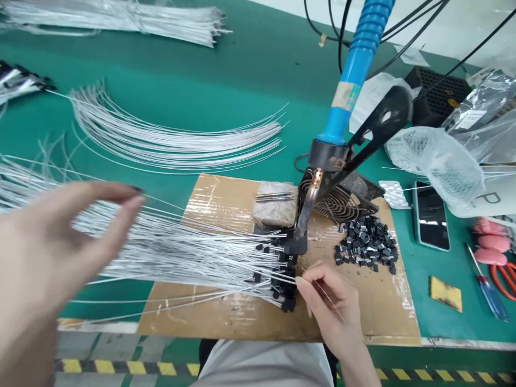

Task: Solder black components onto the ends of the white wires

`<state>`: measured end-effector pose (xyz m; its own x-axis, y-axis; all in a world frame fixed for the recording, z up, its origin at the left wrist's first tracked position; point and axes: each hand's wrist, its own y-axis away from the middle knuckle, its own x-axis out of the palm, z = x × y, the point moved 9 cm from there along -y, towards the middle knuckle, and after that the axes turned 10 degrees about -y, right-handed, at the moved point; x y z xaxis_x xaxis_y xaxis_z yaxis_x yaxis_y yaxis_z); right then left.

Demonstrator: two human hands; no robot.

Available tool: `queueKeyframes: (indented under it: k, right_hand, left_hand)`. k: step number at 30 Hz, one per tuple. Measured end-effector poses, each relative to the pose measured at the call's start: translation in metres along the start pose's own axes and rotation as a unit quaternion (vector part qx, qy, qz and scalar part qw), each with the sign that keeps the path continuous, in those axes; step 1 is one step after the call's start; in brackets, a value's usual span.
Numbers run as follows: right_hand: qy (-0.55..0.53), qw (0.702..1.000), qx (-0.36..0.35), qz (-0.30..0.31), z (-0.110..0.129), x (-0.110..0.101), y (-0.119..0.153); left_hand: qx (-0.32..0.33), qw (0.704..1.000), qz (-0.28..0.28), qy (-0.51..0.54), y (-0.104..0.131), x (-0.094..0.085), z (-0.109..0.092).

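My left hand [76, 236] is raised over the left end of the white wires, thumb and index finger pressed together around a small dark bit that I cannot make out. Below it spreads a bundle of white wires [193, 252], whose right ends carry small black connectors [288, 290]. At that end, my right hand [334, 306] pinches the tips of white wires between thumb and index finger. A thin solder-like wire [341, 317] runs across its fingers. Just above stands a blue-handled soldering iron [342, 107], clamped on a black bracket with its tip pointing down.
Cardboard [226, 317] covers the green bench. A pile of black connectors [366, 244] lies right, near a round fan grille [338, 201]. Behind are a pale block [276, 212] and more white wires [181, 142]. A phone [431, 215], yellow sponge [445, 294] and screwdriver [489, 293] lie far right.
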<state>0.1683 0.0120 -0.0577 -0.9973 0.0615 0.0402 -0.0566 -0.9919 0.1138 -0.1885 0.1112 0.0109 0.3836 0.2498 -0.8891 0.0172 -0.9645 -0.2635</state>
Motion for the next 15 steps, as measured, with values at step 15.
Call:
queueKeyframes:
  k: [15]
  right_hand:
    - [0.018, 0.997, -0.056, -0.048, 0.015, 0.001, -0.001]
  left_hand:
    - [0.148, 0.916, 0.281, 0.245, 0.066, 0.096, -0.192]
